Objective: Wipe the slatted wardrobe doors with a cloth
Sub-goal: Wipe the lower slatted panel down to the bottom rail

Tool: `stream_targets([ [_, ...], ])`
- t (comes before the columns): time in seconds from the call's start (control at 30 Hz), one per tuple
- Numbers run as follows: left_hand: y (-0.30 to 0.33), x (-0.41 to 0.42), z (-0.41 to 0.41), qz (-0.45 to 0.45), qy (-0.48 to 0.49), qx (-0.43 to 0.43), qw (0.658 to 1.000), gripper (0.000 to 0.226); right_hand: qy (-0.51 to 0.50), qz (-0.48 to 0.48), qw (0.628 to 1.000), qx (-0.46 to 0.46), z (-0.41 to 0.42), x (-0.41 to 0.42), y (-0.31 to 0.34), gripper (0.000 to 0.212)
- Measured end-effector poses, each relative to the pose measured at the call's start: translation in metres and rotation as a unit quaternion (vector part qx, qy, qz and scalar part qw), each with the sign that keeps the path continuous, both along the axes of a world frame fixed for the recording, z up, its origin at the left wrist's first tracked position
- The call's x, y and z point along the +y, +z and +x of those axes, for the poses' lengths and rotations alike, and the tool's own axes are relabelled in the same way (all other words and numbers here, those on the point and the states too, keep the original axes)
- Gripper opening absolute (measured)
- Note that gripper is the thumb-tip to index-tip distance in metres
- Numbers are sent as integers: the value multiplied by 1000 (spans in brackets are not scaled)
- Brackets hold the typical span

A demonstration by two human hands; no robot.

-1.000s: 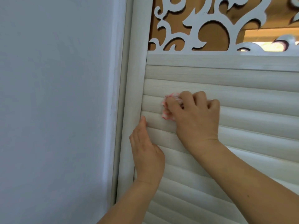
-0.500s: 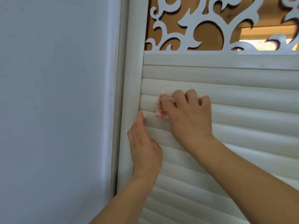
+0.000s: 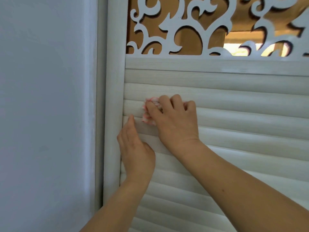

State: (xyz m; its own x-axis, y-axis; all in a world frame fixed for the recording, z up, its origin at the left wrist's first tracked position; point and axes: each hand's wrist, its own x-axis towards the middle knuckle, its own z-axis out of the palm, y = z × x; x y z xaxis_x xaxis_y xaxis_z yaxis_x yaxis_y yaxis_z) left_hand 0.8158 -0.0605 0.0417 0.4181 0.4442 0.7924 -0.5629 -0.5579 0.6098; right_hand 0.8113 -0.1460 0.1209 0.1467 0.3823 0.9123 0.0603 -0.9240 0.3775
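A white slatted wardrobe door (image 3: 242,114) fills the right side of the head view. My right hand (image 3: 173,119) grips a bunched pink-and-white cloth (image 3: 148,113) and presses it against a slat near the door's left edge. Most of the cloth is hidden under the fingers. My left hand (image 3: 135,148) rests with straight fingers flat on the slats just below and left of the cloth, beside the door's upright frame (image 3: 115,97).
A plain pale wall (image 3: 46,114) runs down the left. Above the slats sits a white cut-out scroll panel (image 3: 184,27) with an orange-brown backing behind it.
My right hand has slid the cloth a little to the left along the slat, closer to the frame. My left hand has stayed in place on the slats.
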Motion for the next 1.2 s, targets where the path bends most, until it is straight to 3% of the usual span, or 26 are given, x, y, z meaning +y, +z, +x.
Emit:
stream_targets([
  [0.43,20,-68,-12,213,-36,-107,971,77,-55,81,995,-25,-56,-164,-17,48],
  [0.6,25,-89,-13,273,-3,-100,957,76,-72,134,988,-12,-78,-213,-21,45],
  [0.73,25,-90,-10,301,9,-96,949,74,-73,215,974,-2,-94,-252,-25,43],
  [0.9,24,-87,-5,325,28,-110,939,72,-9,380,920,-98,-80,-243,-19,29],
  [1.0,23,-87,-3,328,43,-114,937,72,28,314,943,-111,-63,-210,-4,30],
  [1.2,28,-84,-7,351,85,-118,925,67,18,71,997,-2,-43,-147,18,39],
])
